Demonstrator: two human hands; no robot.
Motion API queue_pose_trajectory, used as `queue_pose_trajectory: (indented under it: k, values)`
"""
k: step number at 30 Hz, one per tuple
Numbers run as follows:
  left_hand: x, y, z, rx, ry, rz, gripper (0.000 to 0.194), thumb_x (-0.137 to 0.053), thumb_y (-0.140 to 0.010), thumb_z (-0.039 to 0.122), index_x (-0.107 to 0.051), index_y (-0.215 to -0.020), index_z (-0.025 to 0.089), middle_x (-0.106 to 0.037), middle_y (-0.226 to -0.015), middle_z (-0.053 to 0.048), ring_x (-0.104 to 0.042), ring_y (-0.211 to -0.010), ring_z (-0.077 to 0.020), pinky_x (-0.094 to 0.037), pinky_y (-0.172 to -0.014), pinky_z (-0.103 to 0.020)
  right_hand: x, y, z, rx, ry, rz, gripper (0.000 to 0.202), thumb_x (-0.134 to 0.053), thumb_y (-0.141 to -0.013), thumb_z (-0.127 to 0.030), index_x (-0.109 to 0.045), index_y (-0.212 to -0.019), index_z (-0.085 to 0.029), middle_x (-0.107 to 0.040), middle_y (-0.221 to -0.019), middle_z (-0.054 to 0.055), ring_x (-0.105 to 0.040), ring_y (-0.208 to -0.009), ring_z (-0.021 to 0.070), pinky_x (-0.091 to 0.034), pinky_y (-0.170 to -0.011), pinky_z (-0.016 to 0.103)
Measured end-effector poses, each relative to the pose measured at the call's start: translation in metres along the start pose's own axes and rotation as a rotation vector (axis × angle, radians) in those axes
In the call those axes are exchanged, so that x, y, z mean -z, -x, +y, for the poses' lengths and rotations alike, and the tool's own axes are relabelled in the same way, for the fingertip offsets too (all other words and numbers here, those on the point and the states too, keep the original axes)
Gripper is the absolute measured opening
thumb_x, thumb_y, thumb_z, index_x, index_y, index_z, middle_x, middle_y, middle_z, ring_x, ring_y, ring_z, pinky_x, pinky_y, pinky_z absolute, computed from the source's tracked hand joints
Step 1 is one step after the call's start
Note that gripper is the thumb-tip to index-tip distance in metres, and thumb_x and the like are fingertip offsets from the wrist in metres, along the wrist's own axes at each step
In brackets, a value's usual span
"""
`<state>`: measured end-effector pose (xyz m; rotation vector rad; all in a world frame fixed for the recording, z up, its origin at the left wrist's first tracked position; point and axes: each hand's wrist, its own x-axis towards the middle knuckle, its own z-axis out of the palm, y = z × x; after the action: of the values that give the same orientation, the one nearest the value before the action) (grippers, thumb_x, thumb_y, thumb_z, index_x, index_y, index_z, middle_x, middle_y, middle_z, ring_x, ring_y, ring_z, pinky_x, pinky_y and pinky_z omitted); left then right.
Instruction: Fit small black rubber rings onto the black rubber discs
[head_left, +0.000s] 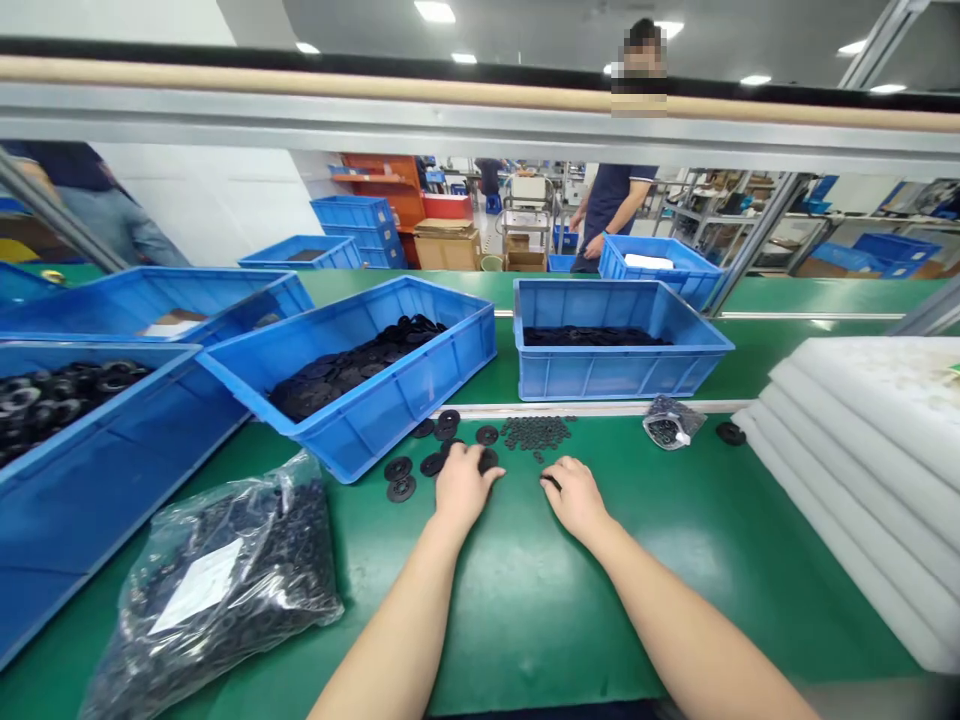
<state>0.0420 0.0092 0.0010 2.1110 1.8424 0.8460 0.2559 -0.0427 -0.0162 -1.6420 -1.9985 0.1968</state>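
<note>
green tabletop (525, 620) — blue bins (622, 370), black discs (401, 488)

Bare hands (461, 485), bare forearms (409, 615)

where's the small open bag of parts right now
In the head view, the small bag lies right of the right hand, beside the black disc.

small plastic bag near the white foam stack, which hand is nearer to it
Right. The right hand is left of the small plastic bag and closer to the wearer; the left hand is farther left, among the black discs.
</note>
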Motion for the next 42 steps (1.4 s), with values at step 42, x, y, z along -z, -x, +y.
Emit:
queue_pose_trajectory:
  k: [42]
  values:
    - [0.031, 0.014, 0.003, 0.030, 0.139, -0.124, 0.020, -0.070, -0.077, 0.032, -0.064, -0.091, 0.019, -0.063, -0.090, -0.007, -0.063, -0.085, -0.0234, -0.049, -0.079, -0.035, 0.002, 0.005, -0.010, -0.030, 0.197, -0.147, 0.052, -0.051, -0.097, -0.039, -0.049, -0.143, -0.015, -0.040, -0.153, 0.019, -0.032, -0.144, 0.0327, -0.026, -0.114, 0.052]
